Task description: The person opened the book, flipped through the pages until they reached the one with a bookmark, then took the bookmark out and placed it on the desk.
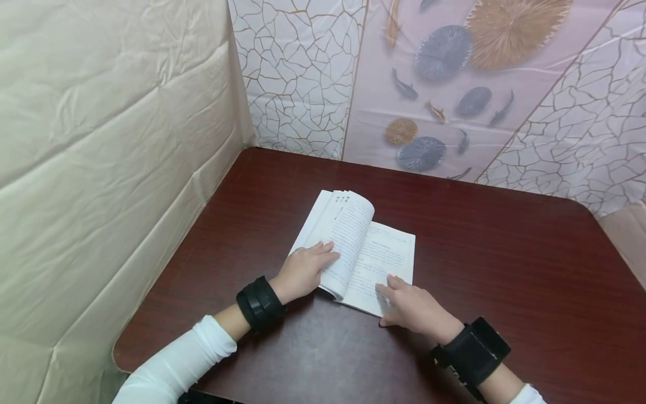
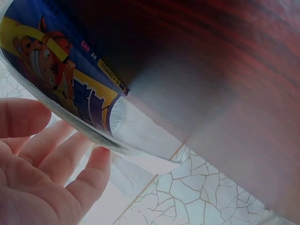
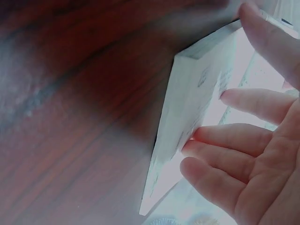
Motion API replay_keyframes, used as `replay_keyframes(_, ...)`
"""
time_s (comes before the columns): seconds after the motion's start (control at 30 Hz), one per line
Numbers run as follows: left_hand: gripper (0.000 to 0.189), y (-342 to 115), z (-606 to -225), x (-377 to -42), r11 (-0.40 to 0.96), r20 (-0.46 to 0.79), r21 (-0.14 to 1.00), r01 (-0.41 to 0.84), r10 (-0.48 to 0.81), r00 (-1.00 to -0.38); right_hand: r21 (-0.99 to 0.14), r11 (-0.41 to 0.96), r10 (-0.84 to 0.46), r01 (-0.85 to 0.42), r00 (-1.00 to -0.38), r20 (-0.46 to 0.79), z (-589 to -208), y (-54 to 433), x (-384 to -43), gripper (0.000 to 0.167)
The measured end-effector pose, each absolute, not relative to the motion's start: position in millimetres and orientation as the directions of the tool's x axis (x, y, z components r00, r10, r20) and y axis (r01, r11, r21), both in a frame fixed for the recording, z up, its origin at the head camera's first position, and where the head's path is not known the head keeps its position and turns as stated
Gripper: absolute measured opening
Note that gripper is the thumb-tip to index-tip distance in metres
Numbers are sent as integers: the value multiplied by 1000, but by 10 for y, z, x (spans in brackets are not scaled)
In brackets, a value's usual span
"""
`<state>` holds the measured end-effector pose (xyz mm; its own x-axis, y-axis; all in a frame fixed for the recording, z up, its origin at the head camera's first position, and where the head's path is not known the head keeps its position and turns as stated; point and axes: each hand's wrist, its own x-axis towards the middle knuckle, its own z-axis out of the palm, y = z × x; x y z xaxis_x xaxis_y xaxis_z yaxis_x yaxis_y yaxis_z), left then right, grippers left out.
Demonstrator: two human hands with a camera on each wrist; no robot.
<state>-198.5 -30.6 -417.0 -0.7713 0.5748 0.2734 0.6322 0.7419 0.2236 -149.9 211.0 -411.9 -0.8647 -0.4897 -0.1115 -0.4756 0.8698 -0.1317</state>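
Observation:
An open book [image 1: 386,244] lies on the dark red-brown table, printed text on its white pages. Its left-hand pages [image 1: 348,227] bulge upward in a curve near the spine. My left hand [image 1: 303,269] rests on the lower part of those pages with its fingers extended. In the left wrist view, the colourful cover [image 2: 51,61] with a cartoon figure shows from below, tilted up from the table. Across the lower right page spread the fingers of my right hand [image 1: 416,308], the thumb at the bottom edge. Seen from the right wrist, fingertips touch the page [image 3: 206,93].
The table [image 1: 504,264] extends around the book on all sides. A cream padded covering [image 1: 126,168] stands along its left, and a patterned cloth [image 1: 298,78] hangs behind the far edge. Each wrist wears a black band [image 1: 259,303].

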Motion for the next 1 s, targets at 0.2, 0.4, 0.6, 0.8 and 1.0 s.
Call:
replay_keyframes(0.2,45,-290,-4154,-1985,742,297,213,636,571,-765,-99,848,-527,-520,-848,-61,-4103,2114,-1482,44)
replay_keyframes(0.4,46,-284,-4148,-1985,739,306,211,640,572,-761,-129,799,-596,-587,-802,-47,-4064,2146,-1480,10)
replay_keyframes(0.6,38,-241,-4144,-1939,739,321,189,646,575,-752,-167,794,-592,-585,-806,4,-4034,2144,-1456,8)
replay_keyframes(0.8,44,-131,-4131,-1848,756,270,154,637,588,-763,-66,769,-594,-636,-749,293,-4050,2133,-1481,9)
replay_keyframes(1.0,61,-34,-4139,-1812,772,272,93,628,587,-762,-48,714,-562,-699,-612,557,-4006,2078,-1515,13)
